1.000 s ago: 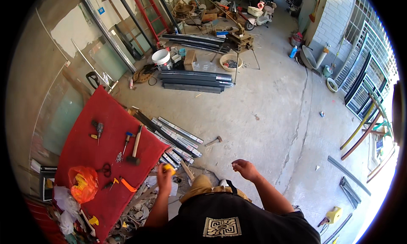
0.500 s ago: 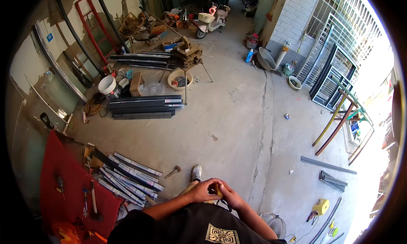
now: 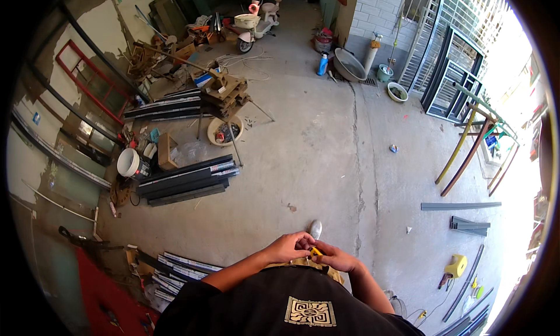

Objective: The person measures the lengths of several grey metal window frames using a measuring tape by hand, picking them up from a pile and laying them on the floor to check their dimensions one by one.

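Both my hands are together in front of my waist, over the floor near my shoe (image 3: 315,228). My right hand (image 3: 338,259) is closed round a small yellow object (image 3: 316,252); its kind is too small and too covered to tell. Close beside it, the curled fingers of my left hand (image 3: 290,247) come together by the thumb. Whatever they pinch, if anything, is hidden. Below the hands show tan trousers (image 3: 329,273) and my dark shirt (image 3: 245,307).
Dark metal profiles (image 3: 186,181) lie stacked at left, with a white bucket (image 3: 127,161) beside them. More wrapped profiles (image 3: 189,262) lie near my left arm by a red panel (image 3: 102,289). A wooden-topped stand (image 3: 224,94) and a scooter (image 3: 256,30) stand farther back. Grey profiles (image 3: 461,206) lie at right.
My view has turned and shifted, so the left-hand stacks appear lower and tilted. My hands now sit slightly to the right in view, and the yellow object shows more plainly between them.
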Tool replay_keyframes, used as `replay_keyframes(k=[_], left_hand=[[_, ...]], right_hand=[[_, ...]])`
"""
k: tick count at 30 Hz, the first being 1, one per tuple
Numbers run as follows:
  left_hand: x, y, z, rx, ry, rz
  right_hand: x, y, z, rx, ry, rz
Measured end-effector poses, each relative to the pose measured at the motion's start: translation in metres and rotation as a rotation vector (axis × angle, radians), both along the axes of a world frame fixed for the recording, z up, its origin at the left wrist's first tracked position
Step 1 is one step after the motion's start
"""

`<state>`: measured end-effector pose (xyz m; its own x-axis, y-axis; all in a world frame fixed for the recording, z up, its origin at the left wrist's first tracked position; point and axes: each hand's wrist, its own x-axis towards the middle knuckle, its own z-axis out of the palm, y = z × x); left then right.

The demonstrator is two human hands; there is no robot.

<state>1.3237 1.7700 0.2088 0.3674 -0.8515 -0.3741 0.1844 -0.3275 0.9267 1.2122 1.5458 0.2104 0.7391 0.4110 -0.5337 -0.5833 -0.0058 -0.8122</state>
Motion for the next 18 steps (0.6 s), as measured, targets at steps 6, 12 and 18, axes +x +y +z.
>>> replay_keyframes(k=[6,12,18], left_hand=[[0.131,-0.088,-0.017,0.027,0.002,0.328],[0.264,-0.029,0.018,-0.116,0.018,1.244],[0.43,0.045,0.013,-0.295,-0.144,1.977]], right_hand=[[0.165,-0.111,-0.013,-0.18,-0.089,0.31],[0.234,-0.206,-0.035,-0.367,0.157,0.311],[0.394,-0.326,-0.093,-0.61,0.133,0.328]])
